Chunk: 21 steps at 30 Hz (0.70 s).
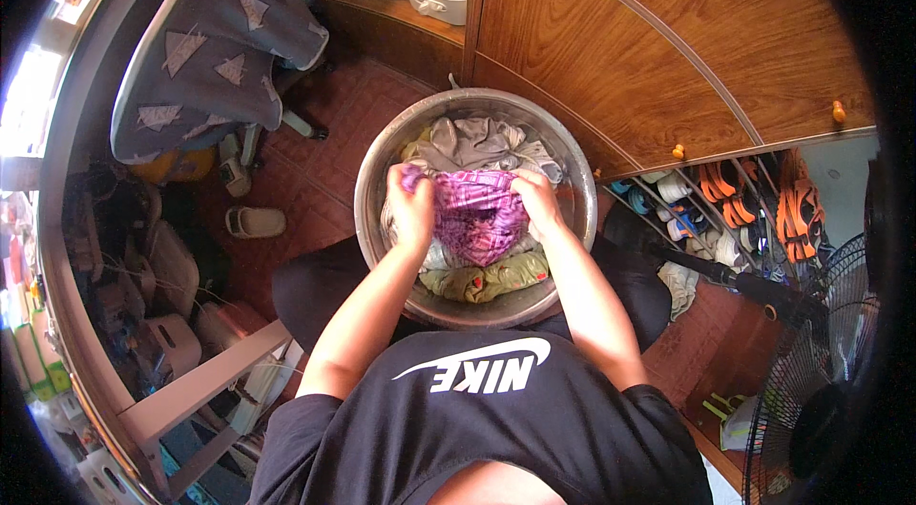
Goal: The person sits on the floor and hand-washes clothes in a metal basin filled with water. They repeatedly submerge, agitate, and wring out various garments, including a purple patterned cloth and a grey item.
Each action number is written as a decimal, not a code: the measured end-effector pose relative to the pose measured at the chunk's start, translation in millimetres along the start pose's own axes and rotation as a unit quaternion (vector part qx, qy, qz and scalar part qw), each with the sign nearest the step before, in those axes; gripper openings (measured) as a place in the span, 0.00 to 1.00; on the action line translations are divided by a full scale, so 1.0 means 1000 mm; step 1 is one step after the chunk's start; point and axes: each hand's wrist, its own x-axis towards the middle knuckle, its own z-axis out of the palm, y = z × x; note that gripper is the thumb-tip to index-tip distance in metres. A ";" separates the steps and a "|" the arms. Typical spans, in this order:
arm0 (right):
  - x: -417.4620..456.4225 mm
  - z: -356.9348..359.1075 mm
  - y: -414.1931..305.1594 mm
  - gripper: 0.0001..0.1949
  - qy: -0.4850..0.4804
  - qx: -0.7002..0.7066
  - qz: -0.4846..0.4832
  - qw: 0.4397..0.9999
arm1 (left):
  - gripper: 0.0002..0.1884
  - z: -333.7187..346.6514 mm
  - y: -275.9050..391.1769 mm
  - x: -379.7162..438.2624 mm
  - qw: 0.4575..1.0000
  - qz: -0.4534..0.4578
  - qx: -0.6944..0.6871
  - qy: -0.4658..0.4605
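A purple plaid cloth garment point(481, 215) is stretched between my two hands over a round metal basin point(366, 219). My left hand point(411, 208) grips its left edge, where some of the fabric is bunched. On the opposite side my right hand point(537, 199) pinches the upper right edge. Beneath and around it other clothes lie in the basin: a grey-beige garment point(469, 140) toward the far side and an olive-green garment point(494, 280) with red spots near my body. Whether water stands under the clothes is hidden.
Wooden cabinet doors point(608, 26) rise just beyond the basin. A covered swivel chair point(207, 54) and a beige clog point(255, 222) are to the left. Shoes fill a rack point(715, 212) at right, near a black fan point(809, 376). A white bin point(447, 8) sits on a shelf.
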 end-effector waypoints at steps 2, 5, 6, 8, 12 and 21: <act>0.005 0.006 0.001 0.10 -0.012 -0.074 0.005 0.997 | 0.12 0.006 0.002 -0.014 0.981 0.088 0.146 -0.091; 0.019 0.023 0.032 0.18 0.091 -0.457 -0.181 0.866 | 0.15 0.025 -0.007 -0.023 0.898 0.202 0.351 -0.172; 0.013 0.030 0.024 0.17 0.093 -0.496 -0.131 0.853 | 0.15 0.029 -0.011 -0.023 0.882 0.200 0.392 -0.169; 0.019 0.029 0.040 0.17 0.085 -0.506 -0.159 0.843 | 0.14 0.033 -0.020 -0.020 0.853 0.192 0.449 -0.182; 0.029 0.017 0.042 0.13 0.104 -0.325 -0.155 0.927 | 0.11 0.022 -0.030 0.001 0.874 0.204 0.385 -0.213; 0.025 0.007 0.072 0.18 -0.280 0.423 0.138 0.851 | 0.16 0.041 0.065 -0.060 0.884 0.309 0.221 -0.274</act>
